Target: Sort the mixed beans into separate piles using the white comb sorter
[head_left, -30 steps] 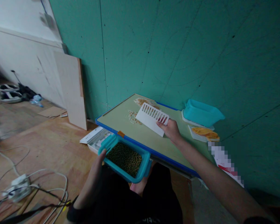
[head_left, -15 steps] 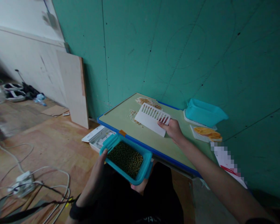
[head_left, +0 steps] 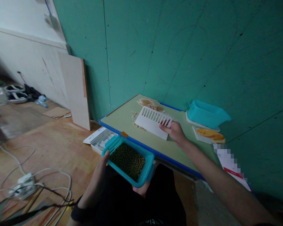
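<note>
My left hand (head_left: 99, 174) is closed on a teal plastic container (head_left: 148, 171), its thumb over the left rim and fingertips showing beneath the far side. Dark green beans (head_left: 122, 155) fill much of the container, with yellowish beans (head_left: 139, 161) towards its right end. The container is held below the front edge of a small table (head_left: 184, 146). My right hand (head_left: 175, 133) grips the right end of a white slotted scraper (head_left: 151, 124), thumb on top. Loose yellowish beans (head_left: 146, 102) and whitish grains (head_left: 134, 115) lie beyond and left of the scraper, which hides part of the tabletop.
A teal bin (head_left: 206, 114) stands at the table's back right, with a folded yellow cloth (head_left: 211, 134) in front of it. Under the table's left edge is an open white box (head_left: 100, 139). Cables and a power strip (head_left: 25, 185) lie on the floor at left.
My right hand has shifted the scraper slightly left and towards the front edge, uncovering a little more of the bean pile behind. The left hand and its container stay nearly in place.
</note>
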A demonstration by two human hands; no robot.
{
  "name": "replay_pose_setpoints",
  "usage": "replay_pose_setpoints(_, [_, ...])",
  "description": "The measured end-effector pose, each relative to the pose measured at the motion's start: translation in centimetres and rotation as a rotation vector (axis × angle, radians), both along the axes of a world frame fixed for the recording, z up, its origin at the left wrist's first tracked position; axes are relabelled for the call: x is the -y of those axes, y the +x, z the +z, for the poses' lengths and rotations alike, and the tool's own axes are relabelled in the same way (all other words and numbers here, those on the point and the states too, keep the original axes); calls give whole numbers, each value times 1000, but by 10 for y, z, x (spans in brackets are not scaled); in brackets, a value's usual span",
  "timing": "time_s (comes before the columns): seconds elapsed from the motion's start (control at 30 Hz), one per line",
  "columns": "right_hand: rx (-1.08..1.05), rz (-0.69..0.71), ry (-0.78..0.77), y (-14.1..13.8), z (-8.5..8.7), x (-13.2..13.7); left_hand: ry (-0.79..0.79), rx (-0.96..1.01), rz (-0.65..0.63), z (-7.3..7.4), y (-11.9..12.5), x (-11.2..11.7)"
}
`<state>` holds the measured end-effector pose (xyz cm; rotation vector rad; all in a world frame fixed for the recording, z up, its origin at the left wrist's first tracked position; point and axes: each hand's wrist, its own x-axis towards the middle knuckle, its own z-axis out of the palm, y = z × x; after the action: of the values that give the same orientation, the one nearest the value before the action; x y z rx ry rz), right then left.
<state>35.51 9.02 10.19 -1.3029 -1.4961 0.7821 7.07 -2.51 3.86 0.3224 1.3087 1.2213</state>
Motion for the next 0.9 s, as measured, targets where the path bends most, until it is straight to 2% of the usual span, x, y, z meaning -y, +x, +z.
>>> replay_pose_setpoints(0.27, [4, -35, 14, 15, 0, 16, 30, 50, -35, -1, -1, 1])
replay_pose_setpoints(0.47, [43, -29, -11, 26, -1, 31, 80, 8, 2, 2, 5, 3])
replay_pose_setpoints(0.7, [74, -102, 61, 37, 1, 29, 97, -19, 13, 5, 4, 3])
replay_pose_setpoints(0.9, [143, -119, 48, 40, -3, 36, 107, -7, -2, 4, 7, 4])
